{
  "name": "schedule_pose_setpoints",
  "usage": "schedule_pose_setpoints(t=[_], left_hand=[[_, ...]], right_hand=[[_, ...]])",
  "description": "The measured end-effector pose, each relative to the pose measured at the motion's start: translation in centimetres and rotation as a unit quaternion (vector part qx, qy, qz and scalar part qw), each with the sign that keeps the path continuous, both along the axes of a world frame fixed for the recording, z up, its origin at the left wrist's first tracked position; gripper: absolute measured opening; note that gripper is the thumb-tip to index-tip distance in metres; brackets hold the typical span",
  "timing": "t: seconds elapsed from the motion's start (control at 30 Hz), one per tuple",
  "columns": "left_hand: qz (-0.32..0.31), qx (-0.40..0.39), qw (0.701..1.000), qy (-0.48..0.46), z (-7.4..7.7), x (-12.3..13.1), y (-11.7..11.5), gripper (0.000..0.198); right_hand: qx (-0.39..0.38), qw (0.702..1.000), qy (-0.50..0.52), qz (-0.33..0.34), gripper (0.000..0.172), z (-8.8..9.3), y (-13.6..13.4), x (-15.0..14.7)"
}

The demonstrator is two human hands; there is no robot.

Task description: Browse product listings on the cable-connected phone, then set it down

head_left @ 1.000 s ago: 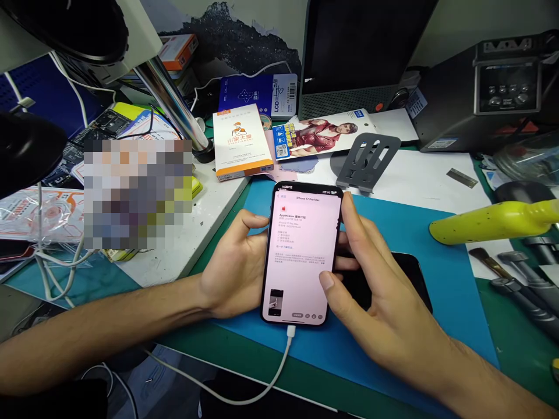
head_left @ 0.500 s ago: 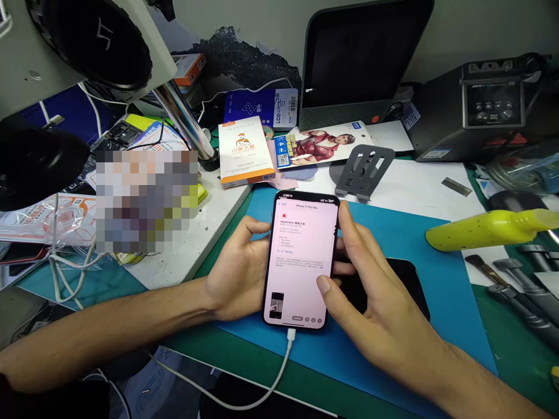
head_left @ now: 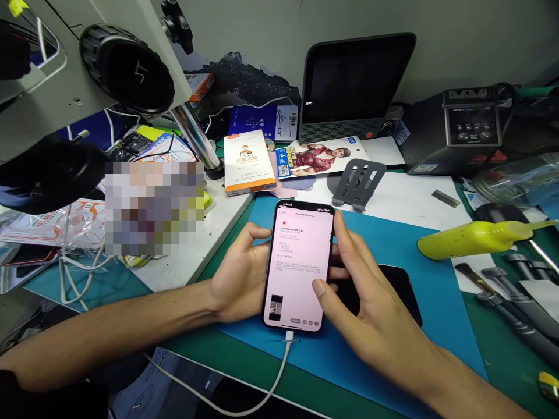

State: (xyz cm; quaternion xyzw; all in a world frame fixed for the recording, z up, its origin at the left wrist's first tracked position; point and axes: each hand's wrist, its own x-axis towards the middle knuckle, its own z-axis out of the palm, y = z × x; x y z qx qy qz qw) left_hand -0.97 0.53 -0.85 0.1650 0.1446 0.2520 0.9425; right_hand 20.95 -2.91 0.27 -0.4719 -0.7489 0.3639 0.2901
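A smartphone (head_left: 299,279) with a lit, pinkish-white screen is held tilted above the blue mat (head_left: 437,244). My left hand (head_left: 242,273) cradles it from the left and behind, its thumb at the phone's left edge. At the right edge my right hand (head_left: 367,302) grips it, thumb over the lower right of the screen. A white charging cable (head_left: 279,372) is plugged into the phone's bottom end. Partly hidden behind my right hand, a second, dark phone (head_left: 402,288) lies on the mat.
A microscope (head_left: 126,67) overhangs the left side. Behind the mat are a phone stand (head_left: 360,183), a white box (head_left: 248,163) and a dark display (head_left: 356,87). To the right lie a yellow bottle (head_left: 471,240), a brush (head_left: 474,276) and a black machine (head_left: 454,134).
The view has shifted slightly, bringing more of the microscope into sight. Both hands keep their hold on the phone, and its screen shows the same page.
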Motion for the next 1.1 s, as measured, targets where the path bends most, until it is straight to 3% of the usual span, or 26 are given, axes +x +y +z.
schedule_pose_setpoints(t=[0.23,0.5,0.77,0.93,1.1], left_hand=[[0.020,-0.002,0.999,0.032,0.4,0.1,0.1,0.073],[0.007,0.006,1.000,-0.005,0.3,0.2,0.1,0.078],[-0.006,0.013,0.996,0.086,1.4,0.7,0.2,0.095],[0.008,0.053,0.996,0.067,1.9,1.0,0.4,0.098],[-0.006,0.027,0.998,0.063,1.3,0.7,0.2,0.094]], right_hand=[[0.032,0.999,-0.006,0.003,0.088,-0.3,0.0,0.0],[-0.007,1.000,-0.028,-0.009,0.108,-0.2,-0.2,-0.2],[0.010,1.000,0.000,0.010,0.094,-0.3,-0.1,0.1],[0.005,1.000,0.011,0.011,0.091,-0.3,-0.1,0.0],[0.023,1.000,0.006,0.011,0.093,-0.4,-0.1,-0.1]])
